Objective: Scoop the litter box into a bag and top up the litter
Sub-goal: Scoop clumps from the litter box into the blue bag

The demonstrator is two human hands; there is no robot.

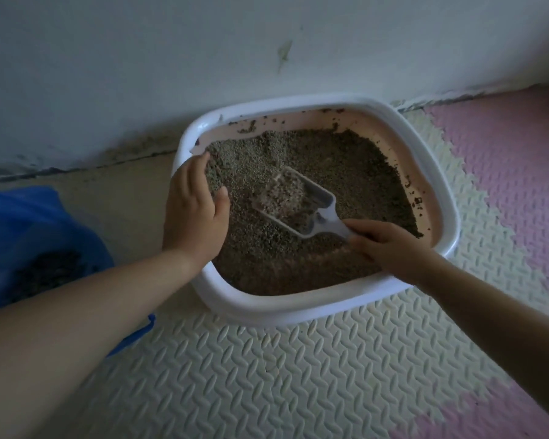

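A white litter box [431, 172] with a pink inner wall stands on the floor mat against the wall, filled with grey-brown litter [355, 172]. My right hand [390, 245] grips the handle of a white plastic scoop [311, 204], whose blade lies in the litter near the box's middle, loaded with litter. My left hand [194, 213] rests on the box's left rim, fingers curled over the edge and touching the litter. A blue plastic bag [29, 236] lies on the floor to the left, with dark litter inside it.
The box sits on cream and pink foam floor mats [298, 375]. A white wall [203, 58] with a stained lower edge runs right behind the box. Bare floor lies between the bag and the box.
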